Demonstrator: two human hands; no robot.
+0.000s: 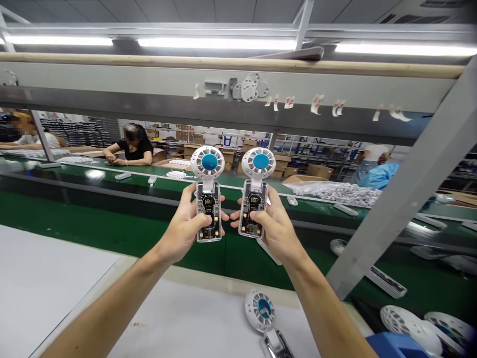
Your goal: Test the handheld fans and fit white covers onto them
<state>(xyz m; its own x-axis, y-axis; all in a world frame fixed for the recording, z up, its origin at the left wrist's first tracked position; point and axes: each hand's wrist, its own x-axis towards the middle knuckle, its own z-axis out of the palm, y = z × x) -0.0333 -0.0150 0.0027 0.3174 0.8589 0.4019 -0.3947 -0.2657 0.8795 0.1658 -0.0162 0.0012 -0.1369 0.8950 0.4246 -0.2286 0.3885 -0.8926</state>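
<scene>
Two handheld fans are held upright side by side above the green conveyor belt. My left hand (186, 223) is wrapped round the handle of the left handheld fan (207, 164), thumb on the front of its clear casing. My right hand (278, 221) grips the right handheld fan (258, 164) the same way, its thumb also on the front. Both have white round heads with blue centres, and circuit boards with small lit displays show through the handles. Below my right hand, a third handheld fan (261, 311) lies on the white table top (179, 318), its handle partly cut off by the frame.
The green conveyor belt (130, 226) runs across in front, with several white parts on it. A slanted metal post (402, 179) stands at right. More white fans (410, 325) lie by a blue object (395, 345) at lower right. A person (136, 146) sits across the belt.
</scene>
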